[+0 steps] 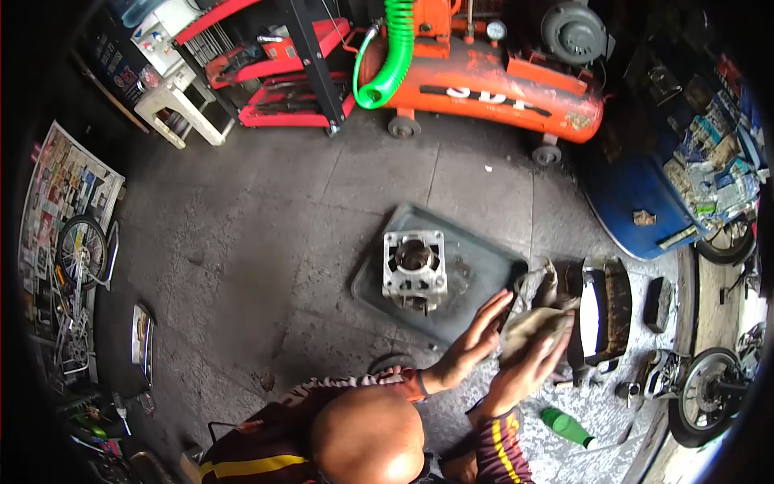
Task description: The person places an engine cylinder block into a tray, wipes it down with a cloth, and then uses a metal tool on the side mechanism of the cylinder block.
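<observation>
My left hand (pixel 476 339) reaches over the tray's right edge with fingers stretched out, beside a grey-beige rag (pixel 532 329). My right hand (pixel 530 369) is against the rag, its fingers lying along the right side. Part of the cloth is hidden behind that hand, and a second fold of it (pixel 538 282) stands up higher. A metal engine cylinder (pixel 414 266) with a round bore sits upright on the dark tray (pixel 476 270), left of both hands.
An orange air compressor (pixel 484 89) with a green coiled hose (pixel 395 56) stands behind, near a red tool cart (pixel 282 105). At right are a blue drum (pixel 645 194), a curved metal part (pixel 609 310), a green bottle (pixel 567 426) and a wheel (pixel 708 397).
</observation>
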{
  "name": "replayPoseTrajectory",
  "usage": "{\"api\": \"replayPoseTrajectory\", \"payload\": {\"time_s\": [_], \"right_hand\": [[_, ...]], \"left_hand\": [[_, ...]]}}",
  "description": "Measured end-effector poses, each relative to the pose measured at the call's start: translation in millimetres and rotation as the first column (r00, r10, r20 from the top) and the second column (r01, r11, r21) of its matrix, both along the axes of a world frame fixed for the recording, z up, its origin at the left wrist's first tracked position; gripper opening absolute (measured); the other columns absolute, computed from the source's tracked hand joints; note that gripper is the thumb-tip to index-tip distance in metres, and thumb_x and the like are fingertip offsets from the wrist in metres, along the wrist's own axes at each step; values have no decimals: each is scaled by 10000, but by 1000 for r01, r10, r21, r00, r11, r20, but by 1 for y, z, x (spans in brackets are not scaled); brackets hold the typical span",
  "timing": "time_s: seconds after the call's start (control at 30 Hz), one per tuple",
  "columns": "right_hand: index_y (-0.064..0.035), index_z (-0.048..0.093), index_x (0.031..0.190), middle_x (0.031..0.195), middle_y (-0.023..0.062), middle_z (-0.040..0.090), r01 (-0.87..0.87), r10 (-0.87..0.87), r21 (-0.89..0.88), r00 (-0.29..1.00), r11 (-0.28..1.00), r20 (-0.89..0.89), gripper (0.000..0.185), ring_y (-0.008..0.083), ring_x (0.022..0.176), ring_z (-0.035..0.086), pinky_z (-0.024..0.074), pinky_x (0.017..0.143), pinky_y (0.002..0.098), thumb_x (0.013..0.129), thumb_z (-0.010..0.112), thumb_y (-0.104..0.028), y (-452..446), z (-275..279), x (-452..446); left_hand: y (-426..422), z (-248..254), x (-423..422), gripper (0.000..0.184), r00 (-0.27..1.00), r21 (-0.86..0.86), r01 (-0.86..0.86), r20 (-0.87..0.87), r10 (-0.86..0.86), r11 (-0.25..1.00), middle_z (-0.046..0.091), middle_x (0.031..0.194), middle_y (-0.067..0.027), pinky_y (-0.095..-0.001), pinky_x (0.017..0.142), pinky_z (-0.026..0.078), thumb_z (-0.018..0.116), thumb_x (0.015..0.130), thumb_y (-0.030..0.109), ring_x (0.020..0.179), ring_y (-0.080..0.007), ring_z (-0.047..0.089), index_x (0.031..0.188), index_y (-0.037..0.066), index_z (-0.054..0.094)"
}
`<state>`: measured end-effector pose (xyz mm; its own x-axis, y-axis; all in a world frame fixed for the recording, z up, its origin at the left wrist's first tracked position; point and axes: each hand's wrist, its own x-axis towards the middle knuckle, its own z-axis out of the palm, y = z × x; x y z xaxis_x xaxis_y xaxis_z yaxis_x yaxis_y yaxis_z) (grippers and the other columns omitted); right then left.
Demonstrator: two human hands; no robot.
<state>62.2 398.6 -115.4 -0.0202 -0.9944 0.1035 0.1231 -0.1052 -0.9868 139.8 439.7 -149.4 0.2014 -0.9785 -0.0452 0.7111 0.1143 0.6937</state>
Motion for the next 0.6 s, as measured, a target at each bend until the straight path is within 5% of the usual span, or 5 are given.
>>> {"api": "replayPoseTrajectory", "payload": {"time_s": [0.13, 0.2, 0.33, 0.43, 0.6], "right_hand": [[80, 157, 1538, 1607, 229, 209, -288, 293, 55, 946, 956, -138, 766, 330, 1500, 179, 133, 1218, 409, 1061, 232, -515, 47, 2, 21], [52, 143, 1553, 1628, 211, 166, -378, 357, -70, 911, 923, -207, 729, 317, 1505, 167, 143, 1210, 397, 1061, 326, -453, 53, 16, 23], [146, 644, 1094, 1162, 276, 674, -544, 506, -69, 815, 836, -283, 508, 367, 1085, 670, 503, 957, 381, 1028, 490, -333, 26, 37, 18], [129, 672, 848, 705, 213, 691, -727, 692, 151, 685, 670, 227, 690, 267, 575, 675, 549, 568, 315, 1043, 416, -481, 18, 37, 1], [-30, 582, 730, 485, 18, 532, -262, 277, 306, 961, 915, -7, 504, 119, 419, 521, 421, 429, 254, 1027, 526, -433, -23, -32, -14]], "left_hand": [[-40, 3, 26, 495, 881, -245, 75, 470, 51, 967, 351, 1570, -119, -368, 1202, 174, 528, 999, 157, 1477, -218, 254, 1459, 26, 400], [-41, -2, 31, 206, 832, 15, -28, 555, 15, 1000, 606, 1057, -21, -261, 865, 454, 475, 1047, 204, 951, -95, 554, 1132, 50, 584], [-56, 22, 87, 272, 998, 191, -18, -47, 28, 981, 601, 826, -5, -306, 718, 492, 519, 1034, 335, 727, -109, 571, 907, 106, 595], [-47, 2, 96, 417, 894, 104, 174, -434, -112, 979, 669, 848, -73, -410, 815, 582, 477, 1036, 442, 816, -188, 693, 931, 63, 616], [-24, -6, 12, 417, 944, 168, 86, 301, -134, 982, 673, 1053, -23, -234, 832, 486, 444, 1065, 367, 894, -61, 601, 1278, 40, 591]]}}
